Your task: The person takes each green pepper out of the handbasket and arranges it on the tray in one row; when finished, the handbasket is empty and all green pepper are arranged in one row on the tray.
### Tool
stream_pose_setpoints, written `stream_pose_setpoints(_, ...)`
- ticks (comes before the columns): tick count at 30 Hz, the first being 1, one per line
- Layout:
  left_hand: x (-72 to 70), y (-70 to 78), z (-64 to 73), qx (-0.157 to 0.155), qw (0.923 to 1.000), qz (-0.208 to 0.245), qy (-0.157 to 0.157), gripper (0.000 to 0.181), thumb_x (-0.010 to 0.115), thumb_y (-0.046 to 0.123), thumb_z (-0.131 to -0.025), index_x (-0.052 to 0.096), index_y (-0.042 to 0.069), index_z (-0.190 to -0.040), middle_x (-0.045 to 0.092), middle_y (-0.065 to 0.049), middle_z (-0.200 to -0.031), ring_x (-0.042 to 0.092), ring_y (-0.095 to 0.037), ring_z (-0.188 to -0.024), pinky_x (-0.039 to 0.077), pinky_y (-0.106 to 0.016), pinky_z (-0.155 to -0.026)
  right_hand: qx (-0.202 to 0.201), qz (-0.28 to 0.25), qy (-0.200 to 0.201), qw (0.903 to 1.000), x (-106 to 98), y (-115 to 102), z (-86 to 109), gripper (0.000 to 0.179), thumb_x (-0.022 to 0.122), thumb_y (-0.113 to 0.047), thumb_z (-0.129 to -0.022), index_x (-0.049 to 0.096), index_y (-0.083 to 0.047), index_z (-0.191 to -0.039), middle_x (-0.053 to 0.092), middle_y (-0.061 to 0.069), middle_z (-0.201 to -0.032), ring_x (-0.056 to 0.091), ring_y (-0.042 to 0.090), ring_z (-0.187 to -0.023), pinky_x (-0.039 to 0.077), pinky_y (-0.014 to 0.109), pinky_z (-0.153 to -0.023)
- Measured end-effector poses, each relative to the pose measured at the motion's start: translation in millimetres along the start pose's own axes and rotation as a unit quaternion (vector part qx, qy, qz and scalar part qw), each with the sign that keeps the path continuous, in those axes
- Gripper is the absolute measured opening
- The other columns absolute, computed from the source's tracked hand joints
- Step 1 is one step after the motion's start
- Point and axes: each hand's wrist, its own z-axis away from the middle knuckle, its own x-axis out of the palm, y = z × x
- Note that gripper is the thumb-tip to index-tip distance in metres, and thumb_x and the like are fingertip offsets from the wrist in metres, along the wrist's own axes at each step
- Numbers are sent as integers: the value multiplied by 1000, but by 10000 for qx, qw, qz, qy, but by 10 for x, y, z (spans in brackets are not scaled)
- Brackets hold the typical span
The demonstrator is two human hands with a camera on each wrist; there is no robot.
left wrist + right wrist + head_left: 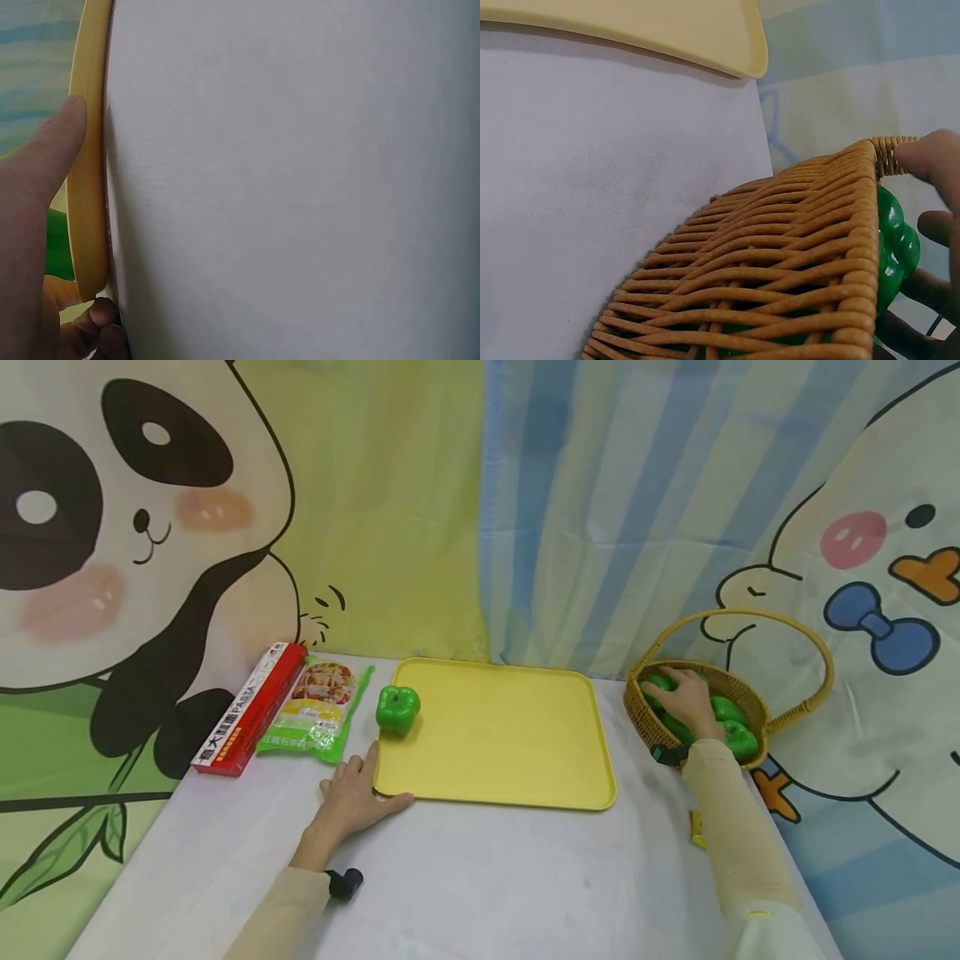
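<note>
My left hand (352,797) lies at the near left corner of the yellow tray (495,735), fingers spread, with the thumb along its near rim. In the left wrist view, the thumb touches the rim's outer side. A green bell pepper (397,710) sits at the tray's left edge, just beyond that hand. Over at the right, my right hand (688,700) reaches into a wicker basket (637,714) of several green peppers. Its spread fingers are at a pepper (894,247) near the rim, and the thumb is beside the handle's base in the right wrist view.
A red pasta box (251,710) and a green food packet (318,706) lie left of the tray. The basket's tall handle (813,647) arches above it. A small yellow piece (697,829) lies beside the right sleeve. A printed curtain (420,510) stands behind the table.
</note>
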Motion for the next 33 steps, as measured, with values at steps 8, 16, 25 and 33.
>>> stream_pose_setpoints(8, 14, -4, 3, 59, 10000, -21, 21, 124, 70, 77, -74, 16, 6, -161, 50, -19, -120, 39, -29, -99, 27, -45, -76, -17, 50, 8, 10000, 21, 12, 20, 78, 55, -53, -99, 36, -2, -155, 19, 40, -158, 21, 60, -142, 23, 74, -111)
stream_pose_setpoints(16, -2, 10, 8, 43, 10000, -8, 9, 124, 71, 76, -74, 16, 6, -161, 50, -19, -120, 39, -30, -100, 27, -46, -77, 74, 281, -59, 9996, -8, 21, 29, 79, 53, -56, -99, 39, 2, -152, 46, 40, -141, 30, 59, -138, 27, 71, -111)
stream_pose_setpoints(25, -12, 16, 12, 26, 10000, -37, 0, 123, 71, 74, -75, 17, 4, -161, 50, -20, -122, 39, -31, -101, 28, -49, -78, 191, 470, -57, 9987, -53, 17, 71, 76, 51, -55, -101, 41, 2, -150, 68, 29, -89, 56, 54, -105, 38, 68, -104)
stream_pose_setpoints(33, -8, 9, 12, 45, 10000, -58, 4, 124, 70, 76, -75, 17, 4, -161, 50, -20, -120, 39, -30, -99, 28, -47, -76, 276, 199, 103, 9994, -122, 16, 162, 78, 46, -56, -102, 35, 2, -153, 40, 40, -147, 31, 59, -137, 25, 72, -111)
